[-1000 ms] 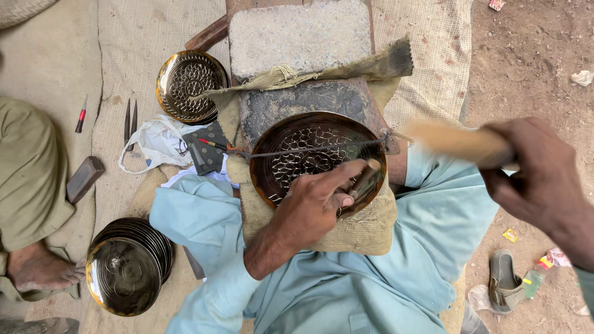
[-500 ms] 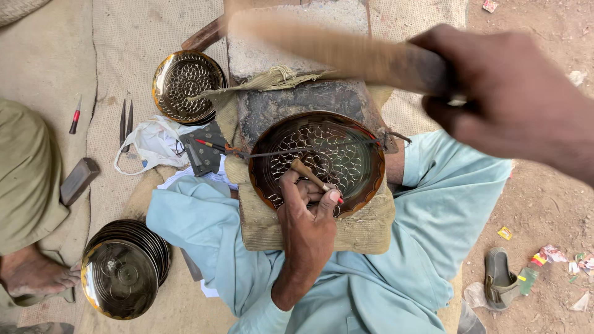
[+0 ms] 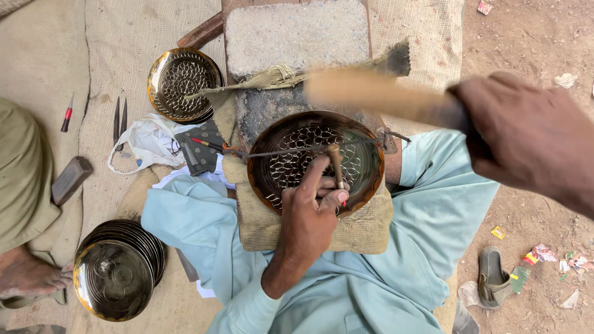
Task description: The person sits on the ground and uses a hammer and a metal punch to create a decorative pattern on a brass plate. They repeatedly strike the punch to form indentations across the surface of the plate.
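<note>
A round brass plate [image 3: 365,179] with a pierced lattice pattern lies on a padded cloth block in my lap. My left hand [image 3: 312,213] rests on the plate's near rim and pinches a short metal punch [image 3: 335,162] upright on the lattice. My right hand [image 3: 526,133] is raised at the right, shut on the handle of a wooden mallet [image 3: 371,93], which is blurred and points left above the plate. A thin wire [image 3: 297,151] crosses the plate.
A second pierced brass plate [image 3: 180,81] sits at the upper left, a stack of plain plates [image 3: 117,269] at the lower left. Snips [image 3: 120,119], a red-handled tool [image 3: 67,114], a white bag [image 3: 145,143] and a stone block [image 3: 297,34] lie around. Another person's foot [image 3: 28,275] is at the left. A sandal [image 3: 492,277] lies at the right.
My right hand and the mallet swung up from the right, then came lower over the plate. My left hand shifted the punch slightly on the lattice.
</note>
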